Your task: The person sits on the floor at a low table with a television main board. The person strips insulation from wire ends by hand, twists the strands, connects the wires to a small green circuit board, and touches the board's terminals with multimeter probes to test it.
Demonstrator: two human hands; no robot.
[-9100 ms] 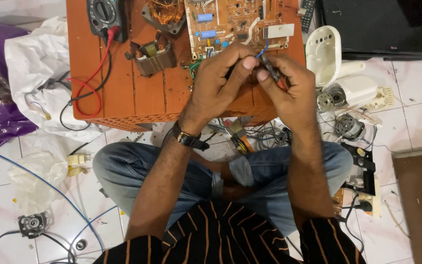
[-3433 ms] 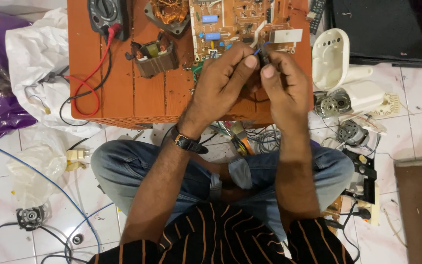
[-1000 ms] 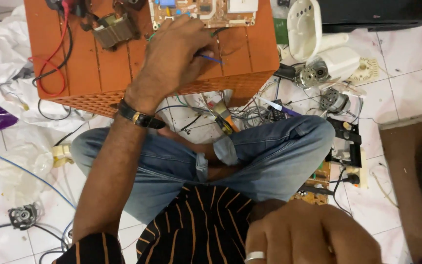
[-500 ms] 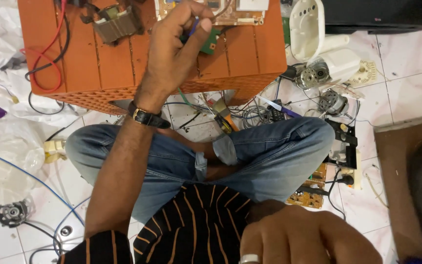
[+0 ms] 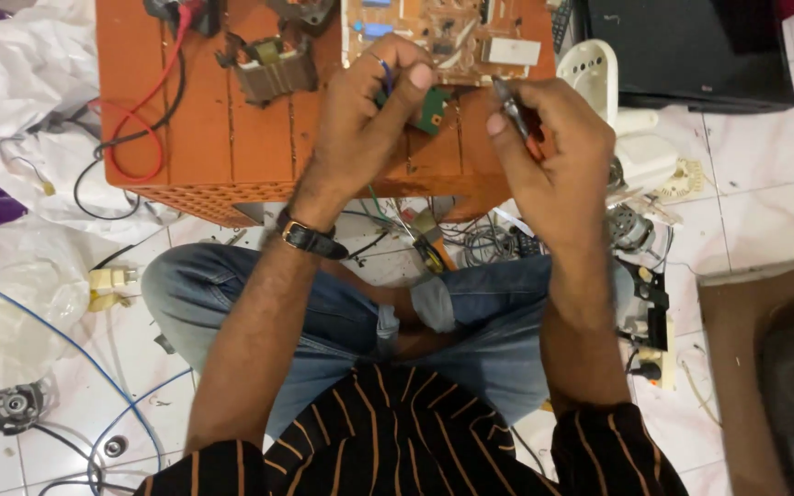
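Blue wire point(image 5: 384, 73) sat pinched in the left hand point(image 5: 365, 110), fingers closed round it above the orange worktop point(image 5: 204, 138), just before a brown circuit board point(image 5: 434, 32). Beside it, the right hand point(image 5: 549, 147) gripped a slim dark tool point(image 5: 510, 103), its tip pointing up toward the board.

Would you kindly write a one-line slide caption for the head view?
Seated cross-legged, a person's left hand pinches a blue wire while the right hand holds a small tool over an orange table.
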